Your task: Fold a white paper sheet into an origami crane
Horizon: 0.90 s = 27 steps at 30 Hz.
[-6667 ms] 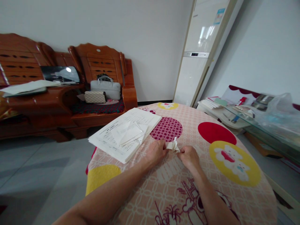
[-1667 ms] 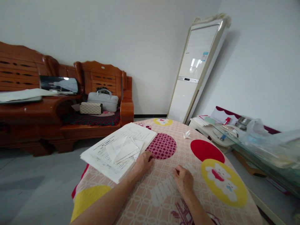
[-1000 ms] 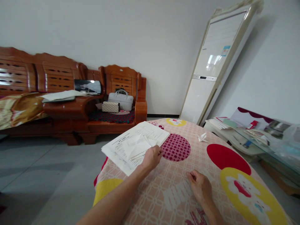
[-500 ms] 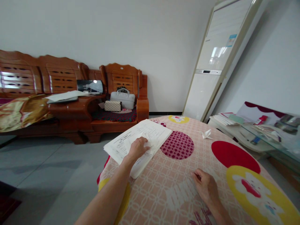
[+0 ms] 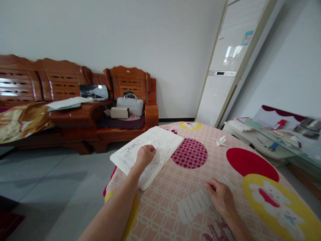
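Over a stack of printed papers (image 5: 160,134) on the round table, my left hand (image 5: 145,155) has its fingers pinched together. A thin, pale piece shows by its fingertips, but I cannot make out what it is. My right hand (image 5: 222,195) rests on the patterned tablecloth (image 5: 165,207) with fingers curled in and thumb against them. Whatever is inside them, if anything, is hidden. Beside that hand is a pale, streaky patch (image 5: 194,205), too unclear to name. Farther back lies a small crumpled or folded white paper (image 5: 221,141).
A glass-topped stand (image 5: 283,147) with papers and small items is at the right. The tall air conditioner (image 5: 215,97) stands behind the table. Wooden seats (image 5: 150,113) line the wall at the left, with a grey bag (image 5: 132,105) and a small quilted purse (image 5: 119,113) on one.
My left hand's fingers have drawn together from a looser spread and lifted slightly above the papers. My right hand has stayed in place. The view has shifted a little.
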{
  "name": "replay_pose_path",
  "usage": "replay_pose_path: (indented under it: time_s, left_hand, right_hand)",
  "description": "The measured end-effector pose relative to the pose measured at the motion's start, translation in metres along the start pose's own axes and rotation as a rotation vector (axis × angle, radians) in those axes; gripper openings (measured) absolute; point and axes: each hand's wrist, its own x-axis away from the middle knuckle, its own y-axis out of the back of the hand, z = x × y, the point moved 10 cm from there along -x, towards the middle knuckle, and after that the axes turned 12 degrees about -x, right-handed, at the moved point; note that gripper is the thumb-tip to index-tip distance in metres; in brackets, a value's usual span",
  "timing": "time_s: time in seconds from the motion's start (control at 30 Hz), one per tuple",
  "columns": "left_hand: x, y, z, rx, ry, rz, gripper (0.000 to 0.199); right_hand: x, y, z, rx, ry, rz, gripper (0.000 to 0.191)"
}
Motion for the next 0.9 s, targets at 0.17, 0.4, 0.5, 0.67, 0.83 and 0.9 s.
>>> replay_pose_path:
  time_s: [0.17,0.4,0.5,0.67,0.83,0.9]
  left_hand:
    - [0.022,0.034,-0.036,0.396,-0.037,-0.176,0.023]
    - [0.074,-0.039,-0.114,1.218,0.045,0.452,0.037]
    - [0.089,-0.054,-0.131,1.373,0.102,0.585,0.04]
    - [0.097,-0.063,-0.138,1.427,0.14,0.663,0.039]
    - [0.092,-0.062,-0.134,1.381,0.129,0.643,0.037]
    - [0.091,-0.063,-0.135,1.358,0.108,0.658,0.034]
  right_hand:
    - [0.0,0.004,0.004,-0.095,-0.012,-0.031,0.033]
    - [0.002,0.014,0.007,-0.675,-0.139,-0.132,0.043]
    - [0.002,0.013,0.01,-0.912,-0.167,-0.141,0.047]
    - [0.005,0.007,0.018,-1.104,-0.192,-0.045,0.033]
    - [0.01,0.012,0.008,-1.15,-0.284,-0.05,0.029]
    - [0.01,0.013,0.004,-1.155,-0.301,-0.053,0.029]
